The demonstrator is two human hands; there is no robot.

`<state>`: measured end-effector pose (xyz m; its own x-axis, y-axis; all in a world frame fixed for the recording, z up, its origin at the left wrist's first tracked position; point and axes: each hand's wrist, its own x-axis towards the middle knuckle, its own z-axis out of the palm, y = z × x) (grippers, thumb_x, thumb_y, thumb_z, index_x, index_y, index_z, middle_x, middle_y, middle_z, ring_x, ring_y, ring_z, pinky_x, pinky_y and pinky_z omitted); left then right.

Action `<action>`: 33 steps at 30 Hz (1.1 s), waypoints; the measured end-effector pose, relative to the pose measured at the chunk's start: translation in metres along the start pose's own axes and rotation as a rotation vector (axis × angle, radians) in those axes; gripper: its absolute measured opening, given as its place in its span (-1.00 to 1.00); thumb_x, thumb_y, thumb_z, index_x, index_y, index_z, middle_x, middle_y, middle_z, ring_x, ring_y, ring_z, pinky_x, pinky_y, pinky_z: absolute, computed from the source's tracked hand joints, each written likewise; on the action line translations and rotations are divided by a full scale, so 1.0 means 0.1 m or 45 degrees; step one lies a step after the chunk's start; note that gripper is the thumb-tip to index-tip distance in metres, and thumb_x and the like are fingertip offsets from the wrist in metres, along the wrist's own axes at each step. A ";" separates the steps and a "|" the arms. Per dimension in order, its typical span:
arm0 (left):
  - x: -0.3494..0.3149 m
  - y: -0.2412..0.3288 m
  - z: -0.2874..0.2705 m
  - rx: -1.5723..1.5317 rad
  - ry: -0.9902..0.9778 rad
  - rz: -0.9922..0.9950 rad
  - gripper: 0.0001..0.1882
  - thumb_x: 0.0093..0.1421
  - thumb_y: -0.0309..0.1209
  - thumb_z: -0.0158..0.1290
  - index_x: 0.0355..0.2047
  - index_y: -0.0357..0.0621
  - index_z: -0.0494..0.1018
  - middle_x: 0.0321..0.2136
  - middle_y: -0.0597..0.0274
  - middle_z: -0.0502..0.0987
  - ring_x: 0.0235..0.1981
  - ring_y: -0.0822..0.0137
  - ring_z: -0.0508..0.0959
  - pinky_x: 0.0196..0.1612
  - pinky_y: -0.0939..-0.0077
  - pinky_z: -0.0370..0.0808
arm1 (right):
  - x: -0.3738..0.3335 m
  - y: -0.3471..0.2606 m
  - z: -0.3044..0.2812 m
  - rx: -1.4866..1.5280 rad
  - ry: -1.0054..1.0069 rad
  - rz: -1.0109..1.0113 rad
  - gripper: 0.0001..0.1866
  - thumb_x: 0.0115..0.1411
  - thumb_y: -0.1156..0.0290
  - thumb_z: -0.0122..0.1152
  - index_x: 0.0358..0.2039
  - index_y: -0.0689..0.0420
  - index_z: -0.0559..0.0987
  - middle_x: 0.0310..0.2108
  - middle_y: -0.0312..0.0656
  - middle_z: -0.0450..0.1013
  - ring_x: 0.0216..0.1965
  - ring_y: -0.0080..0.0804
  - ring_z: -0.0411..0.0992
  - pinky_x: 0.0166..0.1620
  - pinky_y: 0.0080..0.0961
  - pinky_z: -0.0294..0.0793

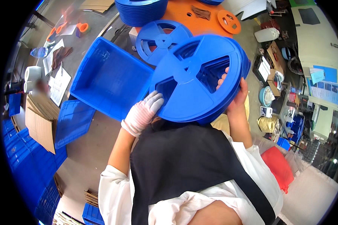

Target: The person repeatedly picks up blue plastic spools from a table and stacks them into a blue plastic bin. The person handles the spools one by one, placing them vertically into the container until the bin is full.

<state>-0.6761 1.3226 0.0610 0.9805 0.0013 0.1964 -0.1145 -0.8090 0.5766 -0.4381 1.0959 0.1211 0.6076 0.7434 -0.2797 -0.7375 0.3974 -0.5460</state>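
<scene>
Blue reels [199, 77], stacked and tilted against your chest above the open crate [109, 80], sit pinched between gloved left hand [142, 112] and bare right hand [233, 88]; a loosened grip could spill them.

**Camera placement: single head-worn fisheye**

One view only, worn on the person's head, facing steeply down over chest and forearms. Nearest: the stack of blue reels [199, 77], held close beneath the lens between the left hand [143, 112] and right hand [234, 93]. Farther: the blue crate [109, 78] and floor. Edges bend toward a black circular rim. No second view to share.
</scene>
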 end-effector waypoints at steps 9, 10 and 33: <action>-1.20 -0.16 -0.23 -2.164 0.994 -0.938 -0.69 0.19 -0.48 0.12 -0.07 -0.16 0.37 -0.23 0.12 0.54 -0.07 0.02 0.55 -0.01 0.14 0.55 | -0.13 0.41 0.21 -0.074 -0.115 0.128 -0.49 0.17 0.14 0.22 0.03 0.15 0.36 -0.43 -0.34 0.28 -0.39 -0.47 0.23 -0.21 -0.42 0.27; -1.31 -0.20 -0.21 -2.245 1.065 -0.926 -0.68 0.18 -0.47 0.13 -0.07 -0.16 0.36 -0.22 0.12 0.53 -0.06 0.01 0.55 0.01 0.11 0.55 | -0.16 0.42 0.19 -0.012 -0.113 0.130 -0.51 0.17 0.18 0.21 0.03 0.15 0.37 -0.45 -0.34 0.27 -0.41 -0.48 0.22 -0.22 -0.43 0.27; -2.49 -0.27 -0.27 -0.989 1.201 -0.956 -0.81 0.21 -0.67 -0.04 -0.20 -0.14 0.36 -0.33 0.25 0.49 -0.23 0.36 0.50 0.20 0.18 0.32 | -0.41 1.02 0.32 0.431 -0.399 0.158 -0.66 0.21 0.21 0.17 -0.17 0.11 0.29 -0.60 -0.39 0.26 -0.60 -0.60 0.24 -0.41 -0.58 0.25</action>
<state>-0.9213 1.3598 0.0185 0.4114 0.9082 -0.0777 0.0152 0.0784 0.9968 -0.5479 1.1233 0.1018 0.4290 0.9021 -0.0465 -0.8852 0.4095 -0.2208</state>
